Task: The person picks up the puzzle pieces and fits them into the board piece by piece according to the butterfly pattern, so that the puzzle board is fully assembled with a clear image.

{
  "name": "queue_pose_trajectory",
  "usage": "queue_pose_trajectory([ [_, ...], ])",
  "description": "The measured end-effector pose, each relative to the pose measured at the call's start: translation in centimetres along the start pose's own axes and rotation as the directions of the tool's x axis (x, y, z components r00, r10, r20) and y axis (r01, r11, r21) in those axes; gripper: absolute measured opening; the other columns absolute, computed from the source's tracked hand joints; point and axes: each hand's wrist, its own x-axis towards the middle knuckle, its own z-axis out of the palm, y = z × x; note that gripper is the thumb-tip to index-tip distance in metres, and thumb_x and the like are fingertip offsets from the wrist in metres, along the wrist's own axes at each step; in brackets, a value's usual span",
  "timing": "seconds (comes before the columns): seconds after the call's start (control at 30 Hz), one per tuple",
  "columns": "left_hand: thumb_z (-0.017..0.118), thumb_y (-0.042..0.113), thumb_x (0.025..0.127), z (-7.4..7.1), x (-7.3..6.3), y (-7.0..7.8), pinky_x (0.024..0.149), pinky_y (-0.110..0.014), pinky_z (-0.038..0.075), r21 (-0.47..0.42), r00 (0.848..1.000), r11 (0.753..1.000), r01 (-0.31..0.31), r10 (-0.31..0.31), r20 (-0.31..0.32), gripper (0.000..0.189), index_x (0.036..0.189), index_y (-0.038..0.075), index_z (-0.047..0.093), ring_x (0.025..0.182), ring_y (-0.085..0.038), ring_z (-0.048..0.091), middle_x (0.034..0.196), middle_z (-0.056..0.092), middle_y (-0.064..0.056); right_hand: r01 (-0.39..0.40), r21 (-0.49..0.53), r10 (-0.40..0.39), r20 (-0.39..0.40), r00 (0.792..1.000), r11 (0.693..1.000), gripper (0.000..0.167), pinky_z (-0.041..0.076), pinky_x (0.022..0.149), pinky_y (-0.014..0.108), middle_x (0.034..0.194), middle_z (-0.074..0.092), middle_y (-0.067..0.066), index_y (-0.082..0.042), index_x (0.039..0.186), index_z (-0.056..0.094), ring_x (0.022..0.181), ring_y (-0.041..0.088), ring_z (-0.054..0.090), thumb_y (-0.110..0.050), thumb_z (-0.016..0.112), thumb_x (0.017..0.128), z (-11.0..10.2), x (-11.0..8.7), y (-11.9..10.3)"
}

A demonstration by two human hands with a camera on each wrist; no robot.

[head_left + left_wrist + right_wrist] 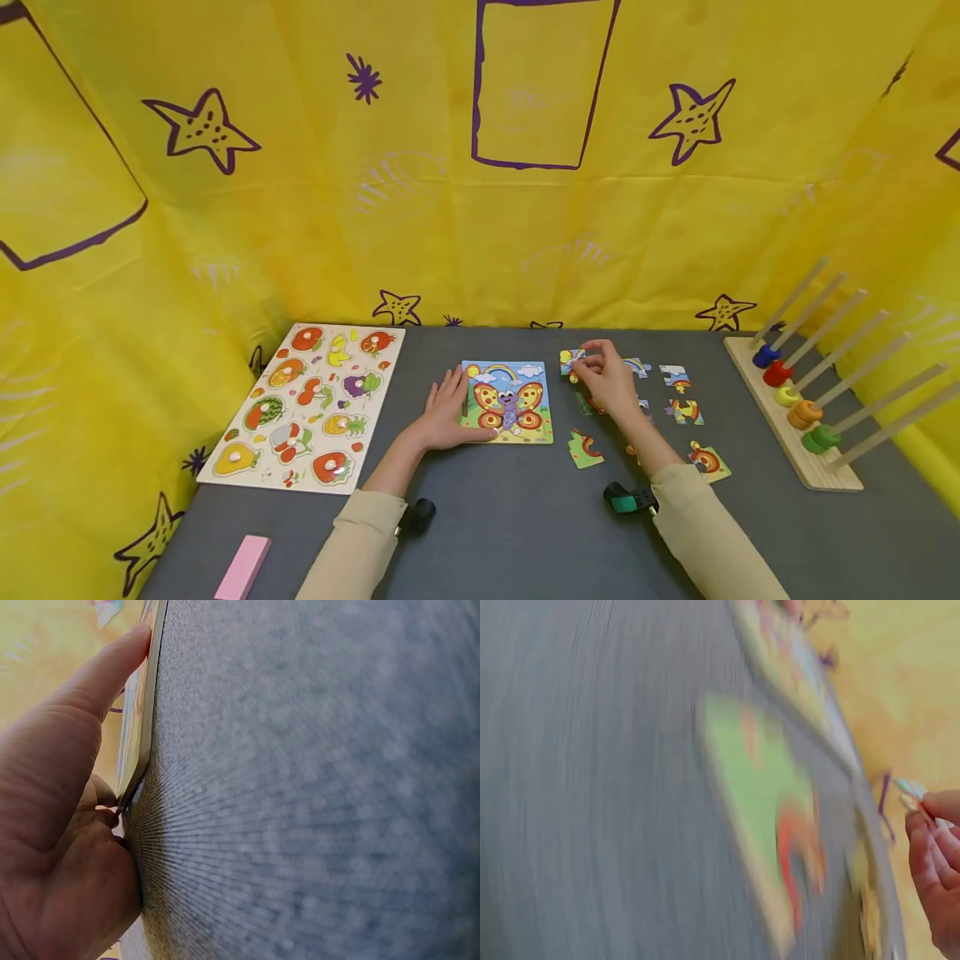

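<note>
Left of the left hand point(442, 418) lies a fruit board point(298, 412). That hand is outstretched, thumb on the butterfly picture point(510, 408) at its right. A puzzle piece point(568, 362) is pinched in the right hand point(611, 385), loose pieces point(585, 452) around it, a ring stand point(842, 479) beyond.

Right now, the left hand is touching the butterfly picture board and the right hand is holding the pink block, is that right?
Not quite: the right hand is holding a jigsaw piece, as the head view shows. The left hand is touching the butterfly picture board.
</note>
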Motion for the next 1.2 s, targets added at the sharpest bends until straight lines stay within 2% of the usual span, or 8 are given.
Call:
queue_pose_trajectory([
  [0.13, 0.076, 0.05, 0.078, 0.1, 0.0, 0.0, 0.115, -0.054, -0.003, 0.01, 1.0, 1.0, 0.007, -0.007, 0.001, 0.115, 0.154, -0.003, 0.008, 0.148, -0.035, -0.004, 0.161, 0.001, -0.02, -0.128, 0.189, 0.118, 0.063, 0.991, 0.974, 0.034, 0.053, 0.064, 0.026, 0.096, 0.071, 0.016, -0.002, 0.117, 0.054, 0.073, 0.018, 0.068, -0.012, 0.071, 0.089, 2.7, 0.0, -1.8],
  [0.27, 0.076, 0.051, 0.078, 0.1, 0.0, 0.0, 0.115, -0.054, -0.003, 0.02, 1.0, 1.0, 0.016, -0.016, 0.001, 0.115, 0.154, -0.002, 0.009, 0.148, -0.035, -0.003, 0.161, 0.002, -0.02, -0.201, 0.23, 0.179, 0.112, 0.977, 0.952, 0.035, 0.055, 0.066, 0.028, 0.095, 0.068, 0.013, -0.004, 0.116, 0.058, 0.07, 0.016, 0.068, -0.013, 0.075, 0.086, 5.8, -0.1, -3.4],
  [0.37, 0.076, 0.051, 0.079, 0.2, 0.1, -0.1, 0.115, -0.055, -0.003, 0.023, 1.0, 1.0, 0.016, -0.016, 0.003, 0.114, 0.155, -0.001, 0.008, 0.147, -0.036, -0.004, 0.161, 0.002, -0.02, -0.205, 0.201, 0.178, 0.144, 0.973, 0.958, 0.034, 0.055, 0.063, 0.027, 0.093, 0.065, 0.009, -0.005, 0.114, 0.061, 0.068, 0.014, 0.067, -0.015, 0.077, 0.085, 8.0, -0.2, -4.2],
  [0.43, 0.075, 0.05, 0.08, 0.2, 0.1, -0.2, 0.115, -0.056, -0.003, 0.022, 1.0, 1.0, 0.006, -0.006, 0.003, 0.113, 0.155, -0.001, 0.008, 0.147, -0.037, -0.003, 0.161, 0.002, -0.02, -0.176, 0.173, 0.15, 0.156, 0.976, 0.969, 0.034, 0.055, 0.062, 0.028, 0.091, 0.064, 0.007, -0.005, 0.112, 0.061, 0.066, 0.014, 0.067, -0.015, 0.077, 0.084, 9.2, -0.2, -4.6],
  [0.6, 0.075, 0.048, 0.081, 0.1, 0.0, -0.2, 0.114, -0.057, -0.003, 0.02, 1.0, 1.0, -0.007, 0.007, 0.008, 0.11, 0.155, 0.001, 0.01, 0.147, -0.038, -0.004, 0.161, 0.001, -0.02, -0.036, 0.011, 0.035, 0.136, 0.99, 0.999, 0.031, 0.048, 0.063, 0.027, 0.083, 0.064, 0.002, -0.006, 0.108, 0.062, 0.066, 0.013, 0.059, -0.017, 0.078, 0.084, 11.3, 0.0, -5.3],
  [0.83, 0.075, 0.05, 0.08, 0.0, 0.1, -0.1, 0.115, -0.055, -0.004, 0.021, 1.0, 1.0, 0.008, -0.009, 0.021, 0.109, 0.154, -0.002, 0.013, 0.147, -0.037, -0.004, 0.161, 0.002, -0.02, 0.062, -0.226, -0.026, 0.159, 0.987, 0.972, 0.032, 0.046, 0.064, 0.035, 0.085, 0.058, -0.001, -0.01, 0.107, 0.065, 0.074, 0.016, 0.055, -0.031, 0.077, 0.085, 11.9, 0.2, -5.4],
  [1.0, 0.075, 0.05, 0.081, 0.1, 0.2, -0.1, 0.115, -0.054, -0.004, 0.032, 1.0, 0.999, 0.014, -0.015, 0.025, 0.108, 0.154, -0.002, 0.015, 0.147, -0.036, -0.004, 0.161, 0.002, -0.02, 0.159, -0.215, -0.108, 0.231, 0.967, 0.963, 0.035, 0.047, 0.074, 0.037, 0.094, 0.059, 0.006, -0.005, 0.109, 0.066, 0.081, 0.019, 0.055, -0.029, 0.076, 0.086, 11.4, 0.4, -4.7],
  [1.2, 0.075, 0.049, 0.081, 0.1, 0.1, 0.0, 0.115, -0.055, -0.004, 0.031, 1.0, 0.999, 0.013, -0.014, 0.019, 0.107, 0.154, -0.002, 0.016, 0.147, -0.037, -0.004, 0.161, 0.001, -0.02, 0.258, -0.139, -0.199, 0.34, 0.919, 0.956, 0.04, 0.044, 0.065, 0.031, 0.101, 0.059, 0.009, -0.002, 0.118, 0.066, 0.071, 0.016, 0.05, -0.023, 0.077, 0.086, 10.1, 0.6, -4.0],
])
